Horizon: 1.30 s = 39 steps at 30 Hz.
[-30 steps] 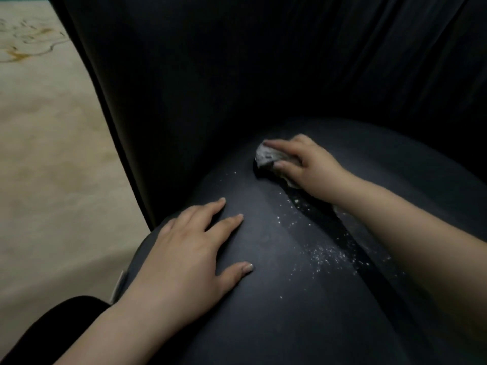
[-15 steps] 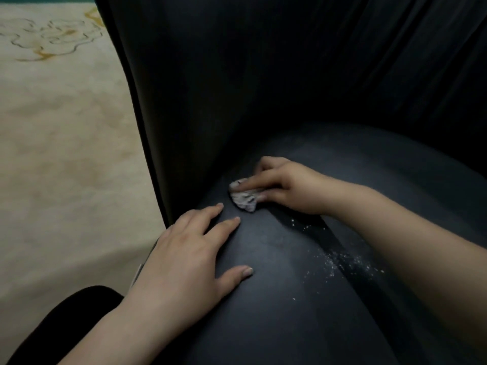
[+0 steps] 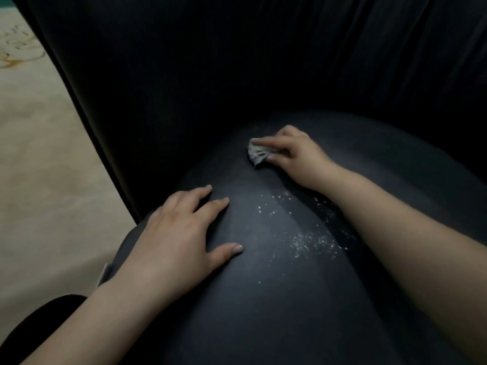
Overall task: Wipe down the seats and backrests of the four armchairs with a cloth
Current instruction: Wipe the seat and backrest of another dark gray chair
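Note:
A dark armchair fills the view: its rounded seat cushion [image 3: 263,299] below and its pleated backrest [image 3: 237,75] curving behind. My right hand [image 3: 295,154] presses a small crumpled grey cloth [image 3: 257,153] onto the seat near the back. My left hand [image 3: 181,238] lies flat on the seat's front left, fingers spread, holding nothing. White specks [image 3: 308,241] are scattered on the seat between my two arms.
A beige patterned carpet [image 3: 44,167] lies to the left of the chair. A dark shape, part of my clothing [image 3: 34,325], shows at the bottom left. A small white tag [image 3: 105,272] hangs at the seat's left edge.
My right hand slid the cloth left and toward me near the left hand, then back right and away to the rear of the seat. The left hand stayed put.

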Motion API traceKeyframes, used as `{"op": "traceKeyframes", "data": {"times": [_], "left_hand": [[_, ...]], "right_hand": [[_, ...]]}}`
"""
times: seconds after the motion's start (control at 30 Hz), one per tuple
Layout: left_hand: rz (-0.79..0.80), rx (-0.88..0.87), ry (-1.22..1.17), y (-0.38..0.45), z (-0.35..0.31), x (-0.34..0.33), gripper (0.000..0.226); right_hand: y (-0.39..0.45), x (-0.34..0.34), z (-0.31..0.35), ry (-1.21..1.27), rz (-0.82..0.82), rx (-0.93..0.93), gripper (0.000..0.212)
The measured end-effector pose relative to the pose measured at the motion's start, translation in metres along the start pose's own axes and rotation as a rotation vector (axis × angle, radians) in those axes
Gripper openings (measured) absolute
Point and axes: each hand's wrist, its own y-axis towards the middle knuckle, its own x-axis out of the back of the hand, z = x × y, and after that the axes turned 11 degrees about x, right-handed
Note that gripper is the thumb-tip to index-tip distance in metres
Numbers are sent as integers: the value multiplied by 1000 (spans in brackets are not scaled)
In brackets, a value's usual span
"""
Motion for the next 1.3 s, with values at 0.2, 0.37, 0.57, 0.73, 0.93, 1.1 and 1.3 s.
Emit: {"op": "traceKeyframes", "data": {"times": [0.2,0.37,0.57,0.73,0.93,1.1,1.3], "left_hand": [[11,24,9,3,-6,-1,90],[15,26,15,4,-10,0,82],[28,39,-12,4,-11,-3,79],[60,40,-48,10,-9,-1,82],[60,29,-40,12,-12,-2,78],[62,21,-51,9,-12,-2,78],[66,-6,-72,8,-9,-2,71]], "right_hand": [[-60,17,8,184,309,235,45],[-48,22,0,224,88,88,41],[-34,-12,13,66,109,177,40],[-61,21,7,187,358,278,42],[-54,-1,24,126,141,185,39],[-75,10,21,166,55,118,41],[-112,-16,61,73,-90,152,43]]}}
